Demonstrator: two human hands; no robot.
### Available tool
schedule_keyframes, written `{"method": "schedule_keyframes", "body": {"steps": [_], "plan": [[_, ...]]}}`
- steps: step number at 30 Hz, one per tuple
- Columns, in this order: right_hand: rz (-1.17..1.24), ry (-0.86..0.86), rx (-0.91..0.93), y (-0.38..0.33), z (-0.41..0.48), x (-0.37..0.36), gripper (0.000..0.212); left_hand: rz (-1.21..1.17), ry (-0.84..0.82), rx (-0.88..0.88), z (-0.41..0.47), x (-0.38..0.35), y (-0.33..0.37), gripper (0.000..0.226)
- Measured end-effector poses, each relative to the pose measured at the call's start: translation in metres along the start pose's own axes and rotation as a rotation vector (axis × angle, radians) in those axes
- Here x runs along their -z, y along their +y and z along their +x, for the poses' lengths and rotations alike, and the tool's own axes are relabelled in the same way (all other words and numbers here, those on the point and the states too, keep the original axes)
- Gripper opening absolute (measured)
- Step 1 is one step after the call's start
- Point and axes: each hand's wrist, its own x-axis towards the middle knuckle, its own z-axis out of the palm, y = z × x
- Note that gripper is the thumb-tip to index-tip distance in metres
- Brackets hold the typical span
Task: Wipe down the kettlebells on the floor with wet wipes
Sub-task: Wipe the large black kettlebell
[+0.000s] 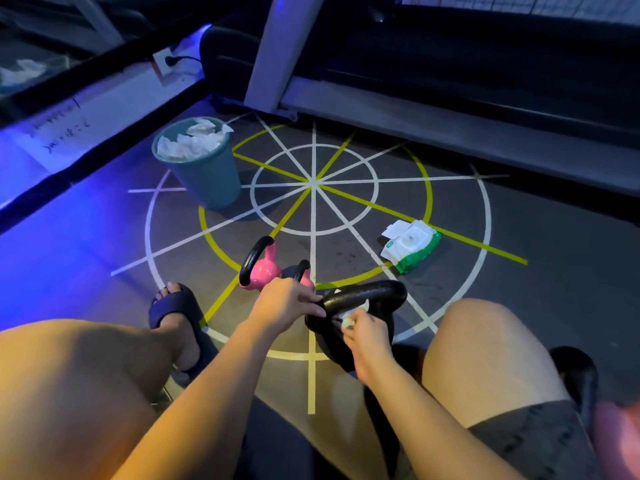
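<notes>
A large black kettlebell (pixel 372 296) stands on the floor between my knees. My left hand (pixel 287 301) grips the left side of its handle. My right hand (pixel 367 332) pinches a crumpled white wet wipe (pixel 349 320) and presses it against the kettlebell just under the handle. Two pink kettlebells with black handles, one (pixel 265 271) on the left and a second (pixel 304 277) partly hidden behind my left hand, stand just beyond. A green-and-white pack of wet wipes (pixel 412 245) lies open on the floor to the right.
A teal bin (pixel 207 178) filled with used wipes stands at the back left. A treadmill frame (pixel 450 129) runs along the far side. My slippered feet (pixel 176 310) flank the work spot on the floor marked with white and yellow lines.
</notes>
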Motion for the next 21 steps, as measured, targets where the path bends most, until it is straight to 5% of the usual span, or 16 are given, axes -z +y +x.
{"method": "schedule_keyframes", "body": {"steps": [4, 6, 11, 18, 21], "plan": [[0.435, 0.044, 0.039, -0.024, 0.006, 0.007, 0.016, -0.124, 0.031, 0.053, -0.003, -0.004, -0.003, 0.032], [0.398, 0.059, 0.075, -0.023, -0.001, 0.004, 0.015, -0.143, 0.043, 0.055, -0.004, -0.005, -0.004, 0.033], [-0.465, 0.006, 0.342, 0.012, -0.012, 0.002, 0.035, -0.161, 0.055, 0.055, -0.003, -0.005, -0.006, 0.031], [-1.574, -0.066, 0.982, 0.029, 0.007, 0.006, 0.026, -0.112, 0.088, 0.055, -0.005, -0.008, -0.006, 0.032], [-1.811, -0.025, 0.97, 0.029, 0.012, 0.008, 0.033, -0.096, 0.086, 0.046, -0.005, -0.008, -0.004, 0.033]]}}
